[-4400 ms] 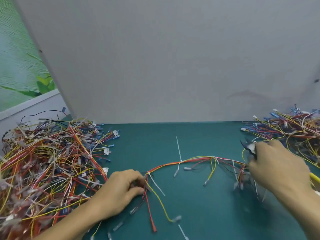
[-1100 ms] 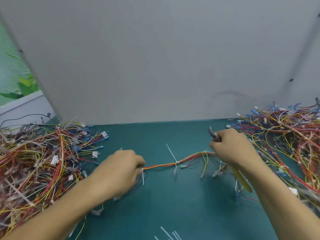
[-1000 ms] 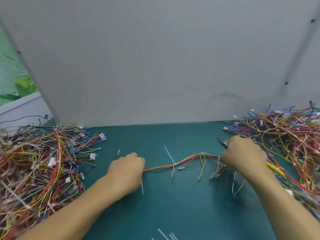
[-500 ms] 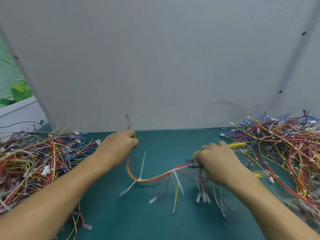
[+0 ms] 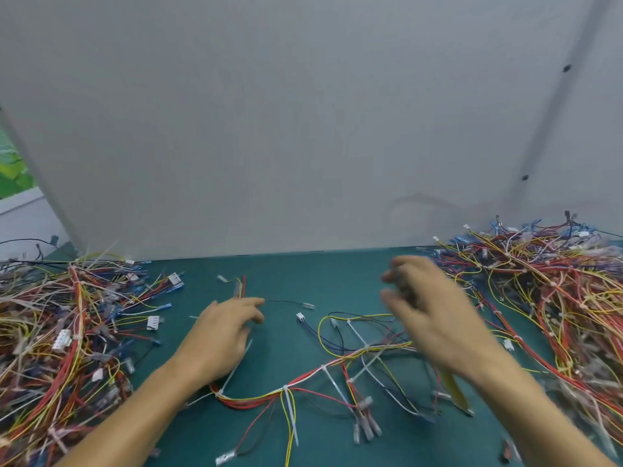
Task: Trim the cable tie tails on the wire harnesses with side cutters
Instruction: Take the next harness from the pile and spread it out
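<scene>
Red-yellow wire harness [image 5: 256, 401] is covered at one end by the left hand [image 5: 222, 335], fingers loosely spread. Whether the side cutters [image 5: 453, 389] are held by the blurred right hand [image 5: 435, 325] cannot be told.

**Backdrop and bench**

A teal surface [image 5: 337, 274] fills the lower half of the view. Behind it, from 10 to 2 o'clock, stands a plain grey board [image 5: 303, 129] with a faint curved smudge [image 5: 421, 203] toward 3 o'clock. Two dark dots [image 5: 567, 68] [image 5: 525, 177] sit along a seam at 2 o'clock. At 9 o'clock, a patch of green leaves [image 5: 13, 166] shows above a white ledge [image 5: 23, 214].
</scene>
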A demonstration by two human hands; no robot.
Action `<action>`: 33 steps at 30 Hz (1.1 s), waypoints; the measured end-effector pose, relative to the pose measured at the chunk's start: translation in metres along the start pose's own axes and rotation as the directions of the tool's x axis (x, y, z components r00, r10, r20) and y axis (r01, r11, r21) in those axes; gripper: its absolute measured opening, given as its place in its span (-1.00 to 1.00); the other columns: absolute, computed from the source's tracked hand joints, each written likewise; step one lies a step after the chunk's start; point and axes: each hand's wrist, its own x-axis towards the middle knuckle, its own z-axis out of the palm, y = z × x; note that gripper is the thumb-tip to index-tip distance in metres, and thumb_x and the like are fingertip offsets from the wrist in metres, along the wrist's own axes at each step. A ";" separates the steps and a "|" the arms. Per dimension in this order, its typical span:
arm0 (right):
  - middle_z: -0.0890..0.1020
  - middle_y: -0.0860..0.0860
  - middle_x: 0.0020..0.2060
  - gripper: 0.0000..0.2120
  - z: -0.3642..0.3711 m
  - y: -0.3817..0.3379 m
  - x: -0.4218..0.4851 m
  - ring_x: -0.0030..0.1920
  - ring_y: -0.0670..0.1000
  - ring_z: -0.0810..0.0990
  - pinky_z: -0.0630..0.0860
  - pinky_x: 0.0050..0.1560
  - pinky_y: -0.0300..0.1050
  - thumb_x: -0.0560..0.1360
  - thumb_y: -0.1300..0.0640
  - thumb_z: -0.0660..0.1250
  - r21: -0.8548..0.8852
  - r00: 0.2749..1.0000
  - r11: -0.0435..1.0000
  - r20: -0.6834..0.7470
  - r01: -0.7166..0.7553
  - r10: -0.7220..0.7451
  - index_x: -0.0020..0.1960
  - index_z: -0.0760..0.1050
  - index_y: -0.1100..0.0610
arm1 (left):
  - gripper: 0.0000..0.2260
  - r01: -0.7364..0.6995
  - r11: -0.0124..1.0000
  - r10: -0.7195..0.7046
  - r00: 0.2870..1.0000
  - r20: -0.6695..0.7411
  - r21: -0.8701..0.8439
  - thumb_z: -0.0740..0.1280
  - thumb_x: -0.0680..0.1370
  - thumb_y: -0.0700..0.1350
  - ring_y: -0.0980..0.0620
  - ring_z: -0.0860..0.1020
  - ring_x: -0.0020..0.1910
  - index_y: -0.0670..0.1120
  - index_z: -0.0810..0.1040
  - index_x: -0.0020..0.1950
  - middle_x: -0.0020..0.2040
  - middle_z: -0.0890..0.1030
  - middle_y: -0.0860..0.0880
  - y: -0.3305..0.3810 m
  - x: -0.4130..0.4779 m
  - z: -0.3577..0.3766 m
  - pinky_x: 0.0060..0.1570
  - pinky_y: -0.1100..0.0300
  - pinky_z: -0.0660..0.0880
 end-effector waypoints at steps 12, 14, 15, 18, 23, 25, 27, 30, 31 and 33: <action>0.64 0.21 -0.32 -0.90 -0.026 0.105 0.018 -0.31 0.13 0.59 0.47 -0.24 -0.12 0.43 0.30 0.26 -0.165 0.683 0.702 0.163 -0.692 0.712 -0.16 0.55 0.26 | -0.72 0.251 0.968 -0.250 0.966 -0.065 0.002 0.27 0.54 -0.25 -0.03 0.36 0.39 0.01 0.55 0.19 0.47 0.31 0.06 0.002 -0.015 0.008 0.31 0.10 0.33; 0.63 0.22 -0.18 -0.87 -0.039 0.121 0.023 -0.22 0.12 0.56 0.40 -0.29 -0.16 0.47 0.27 0.26 -0.215 0.652 0.656 0.099 -0.723 0.751 -0.08 0.55 0.31 | -0.69 0.230 0.972 -0.234 0.969 -0.076 -0.053 0.30 0.51 -0.30 -0.01 0.35 0.40 -0.03 0.54 0.21 0.48 0.29 0.04 0.003 -0.016 0.008 0.33 0.15 0.28; 0.61 0.22 -0.15 -0.86 -0.044 0.125 0.026 -0.20 0.12 0.53 0.35 -0.32 -0.17 0.48 0.26 0.27 -0.250 0.640 0.636 0.076 -0.730 0.764 -0.07 0.54 0.32 | -0.67 0.221 0.972 -0.229 0.969 -0.091 -0.085 0.32 0.50 -0.32 -0.01 0.37 0.39 -0.05 0.53 0.22 0.48 0.29 0.03 0.003 -0.017 0.008 0.33 0.18 0.28; 0.52 0.14 -0.26 -0.87 -0.051 0.130 0.031 -0.26 0.08 0.48 0.29 -0.39 -0.16 0.48 0.25 0.26 -0.304 0.616 0.595 0.034 -0.744 0.787 -0.08 0.51 0.33 | -0.62 0.214 0.964 -0.237 0.960 -0.148 -0.157 0.41 0.43 -0.34 0.00 0.44 0.25 -0.12 0.52 0.22 0.42 0.34 -0.02 0.005 -0.020 0.004 0.22 0.30 0.26; 0.65 0.24 -0.31 -0.88 -0.045 0.119 0.028 -0.28 0.20 0.66 0.59 -0.19 0.04 0.43 0.32 0.26 -0.183 0.656 0.669 0.134 -0.720 0.743 -0.13 0.53 0.37 | -0.66 0.286 0.950 -0.309 0.920 -0.241 -0.126 0.47 0.42 -0.21 -0.05 0.47 0.15 -0.11 0.54 0.17 0.21 0.45 -0.05 0.004 -0.022 -0.004 0.20 0.10 0.35; 0.66 0.21 -0.35 -0.91 -0.046 0.103 0.024 -0.34 0.19 0.65 0.58 -0.24 0.02 0.44 0.30 0.28 -0.144 0.719 0.729 0.120 -0.670 0.684 -0.20 0.52 0.32 | -0.70 0.385 0.917 -0.398 0.883 -0.249 -0.101 0.45 0.46 -0.09 -0.10 0.47 0.15 -0.08 0.53 0.15 0.15 0.46 -0.07 0.003 -0.023 -0.009 0.14 0.03 0.40; 0.66 0.16 -0.31 -0.88 -0.044 0.080 0.020 -0.32 0.14 0.62 0.56 -0.21 -0.03 0.45 0.20 0.33 -0.223 0.781 0.786 0.135 -0.576 0.610 -0.25 0.52 0.20 | -0.72 0.497 0.867 -0.496 0.846 -0.197 -0.046 0.39 0.49 0.05 -0.13 0.50 0.10 -0.05 0.51 0.11 0.09 0.50 -0.08 0.002 -0.023 -0.014 0.04 0.03 0.45; 0.65 0.10 -0.20 -0.85 -0.025 0.035 0.011 -0.16 0.11 0.61 0.46 -0.21 -0.14 0.45 0.09 0.34 -0.375 0.828 0.831 0.227 -0.411 0.512 -0.27 0.48 0.10 | -0.71 0.581 0.809 -0.572 0.814 -0.103 0.090 0.31 0.50 0.18 -0.15 0.56 0.04 -0.02 0.49 0.03 0.02 0.60 -0.09 0.003 -0.023 -0.016 -0.07 0.08 0.47; 0.63 0.09 -0.19 -0.86 -0.013 0.024 0.008 -0.13 0.12 0.59 0.41 -0.22 -0.16 0.45 0.08 0.33 -0.397 0.833 0.844 0.269 -0.361 0.483 -0.26 0.46 0.09 | -0.71 0.594 0.795 -0.588 0.804 -0.087 0.119 0.30 0.51 0.19 -0.16 0.57 0.03 -0.01 0.50 0.02 0.01 0.61 -0.10 0.005 -0.023 -0.014 -0.10 0.09 0.46; 0.55 0.07 -0.15 -0.85 0.014 0.010 0.001 -0.08 0.13 0.56 0.42 -0.19 -0.15 0.46 0.11 0.28 -0.400 0.833 0.881 0.374 -0.252 0.408 -0.28 0.41 0.07 | -0.78 0.600 0.787 -0.594 0.800 -0.082 0.147 0.32 0.52 0.12 -0.17 0.58 0.00 -0.01 0.55 -0.01 -0.02 0.62 -0.10 0.008 -0.023 -0.008 -0.15 0.11 0.44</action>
